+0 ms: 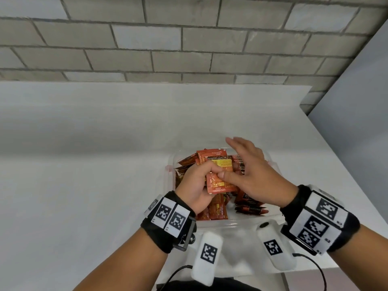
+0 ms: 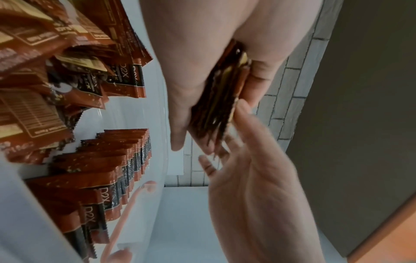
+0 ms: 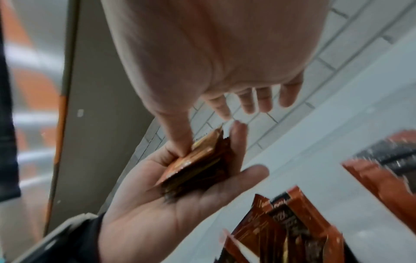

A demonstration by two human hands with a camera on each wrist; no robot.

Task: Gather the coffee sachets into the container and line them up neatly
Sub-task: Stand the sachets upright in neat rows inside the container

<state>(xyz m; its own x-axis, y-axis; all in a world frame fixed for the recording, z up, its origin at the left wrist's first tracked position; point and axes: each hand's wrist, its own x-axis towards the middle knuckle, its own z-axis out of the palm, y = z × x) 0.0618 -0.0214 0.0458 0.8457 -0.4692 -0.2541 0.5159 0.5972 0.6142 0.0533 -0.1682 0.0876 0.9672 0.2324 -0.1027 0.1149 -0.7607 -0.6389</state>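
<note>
A clear plastic container sits on the white table, holding red-brown coffee sachets. Some stand in overlapping rows; others lie loose. My left hand hovers over the container and grips a small stack of sachets, fingers curled around it. The same stack shows edge-on in the left wrist view. My right hand is beside it, fingers straight and spread, with the thumb touching the stack. More sachets lie below, blurred.
A grey brick wall runs behind the table. A grey panel stands at the right, where the table edge slants. Two white marker-tagged devices with black cables lie near the front edge.
</note>
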